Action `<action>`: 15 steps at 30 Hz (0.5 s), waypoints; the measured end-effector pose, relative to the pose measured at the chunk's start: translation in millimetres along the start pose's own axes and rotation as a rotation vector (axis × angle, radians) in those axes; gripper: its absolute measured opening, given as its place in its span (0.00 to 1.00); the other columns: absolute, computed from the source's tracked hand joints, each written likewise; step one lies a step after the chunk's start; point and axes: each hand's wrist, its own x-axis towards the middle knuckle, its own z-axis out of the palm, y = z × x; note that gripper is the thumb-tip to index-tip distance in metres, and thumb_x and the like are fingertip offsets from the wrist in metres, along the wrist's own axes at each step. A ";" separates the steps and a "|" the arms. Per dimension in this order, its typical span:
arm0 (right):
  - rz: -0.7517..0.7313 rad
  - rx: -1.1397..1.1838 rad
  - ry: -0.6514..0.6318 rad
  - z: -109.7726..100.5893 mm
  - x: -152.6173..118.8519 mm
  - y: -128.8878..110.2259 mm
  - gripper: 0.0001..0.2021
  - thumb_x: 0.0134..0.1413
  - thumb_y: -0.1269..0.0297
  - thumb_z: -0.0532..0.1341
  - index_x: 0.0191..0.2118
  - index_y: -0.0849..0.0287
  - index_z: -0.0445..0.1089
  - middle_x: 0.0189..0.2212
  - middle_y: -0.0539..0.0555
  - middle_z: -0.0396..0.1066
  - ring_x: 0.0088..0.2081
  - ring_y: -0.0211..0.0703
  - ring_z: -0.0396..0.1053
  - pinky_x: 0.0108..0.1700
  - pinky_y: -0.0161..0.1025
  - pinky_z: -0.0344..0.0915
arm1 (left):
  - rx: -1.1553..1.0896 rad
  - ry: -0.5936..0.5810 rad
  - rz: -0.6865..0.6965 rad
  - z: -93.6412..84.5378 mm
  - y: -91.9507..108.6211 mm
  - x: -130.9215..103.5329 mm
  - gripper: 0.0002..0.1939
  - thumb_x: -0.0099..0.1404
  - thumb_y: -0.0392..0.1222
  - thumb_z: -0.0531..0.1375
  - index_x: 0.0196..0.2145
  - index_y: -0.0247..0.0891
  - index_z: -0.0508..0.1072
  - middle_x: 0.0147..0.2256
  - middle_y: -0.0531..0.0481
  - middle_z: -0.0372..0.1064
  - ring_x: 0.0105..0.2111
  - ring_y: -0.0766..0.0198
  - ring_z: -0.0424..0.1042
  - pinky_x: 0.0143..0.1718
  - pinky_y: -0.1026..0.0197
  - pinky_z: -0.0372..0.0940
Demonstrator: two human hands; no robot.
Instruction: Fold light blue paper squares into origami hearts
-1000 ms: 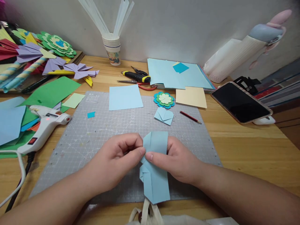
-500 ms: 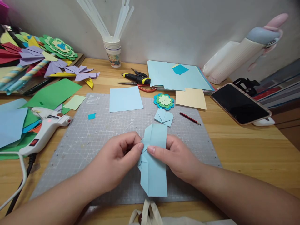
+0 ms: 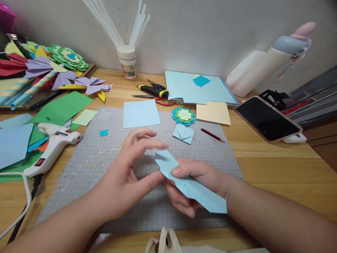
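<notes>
A folded piece of light blue paper point(image 3: 198, 191) slants above the grey cutting mat point(image 3: 86, 175), gripped between the thumb and fingers of my right hand point(image 3: 200, 175). Beside its upper left end is my left hand point(image 3: 134, 168), thumb and fingers spread apart; the thumb tip is close to the paper's edge, and I cannot tell whether it touches. Just beyond my hands lies a folded light blue paper heart point(image 3: 183, 134). Behind that sits a layered blue and green paper flower point(image 3: 183, 116).
A light blue sheet point(image 3: 142, 114), a red pencil point(image 3: 212, 135) and a small blue scrap point(image 3: 104, 133) lie on the mat. Left is a white glue gun point(image 3: 52, 147) with its cord. Scissors point(image 3: 163, 102), a cutter point(image 3: 152, 90), paper cups point(image 3: 128, 65) and a phone point(image 3: 268, 117) stand around.
The folded paper has turned from upright to slanting, its lower end swinging right. My left hand has let go and spread its fingers; my right hand keeps its grip.
</notes>
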 end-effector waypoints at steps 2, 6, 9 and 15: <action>0.101 0.008 -0.040 -1.9 -0.8 -2.3 0.16 0.49 0.54 0.61 0.24 0.63 0.69 0.16 0.51 0.68 0.16 0.37 0.69 0.14 0.27 0.54 | -0.009 -0.100 0.015 -3.6 1.4 0.7 0.03 0.60 0.38 0.63 0.34 0.45 0.73 0.47 0.52 0.64 0.54 0.59 0.59 0.54 0.61 0.52; -0.116 -0.048 0.362 -6.0 1.1 -9.1 0.17 0.56 0.49 0.55 0.31 0.60 0.68 0.21 0.51 0.70 0.18 0.37 0.68 0.14 0.28 0.50 | -0.214 -0.096 -0.210 -7.7 -0.5 3.4 0.06 0.61 0.42 0.61 0.28 0.41 0.68 0.32 0.54 0.66 0.35 0.64 0.65 0.37 0.63 0.58; -0.581 -0.209 0.731 -8.0 2.2 -11.6 0.10 0.57 0.56 0.57 0.33 0.57 0.67 0.29 0.50 0.69 0.25 0.36 0.67 0.22 0.31 0.58 | -0.228 -0.051 -0.402 -6.1 -0.8 4.7 0.09 0.58 0.45 0.60 0.27 0.40 0.65 0.24 0.57 0.60 0.25 0.67 0.58 0.26 0.65 0.52; -0.927 -1.264 0.713 2.7 -3.1 -3.1 0.06 0.52 0.67 0.64 0.37 0.55 0.69 0.37 0.52 0.70 0.42 0.44 0.66 0.48 0.43 0.59 | 0.170 -0.060 -0.245 2.5 5.0 2.8 0.04 0.54 0.41 0.59 0.24 0.40 0.68 0.25 0.54 0.66 0.29 0.62 0.63 0.33 0.60 0.55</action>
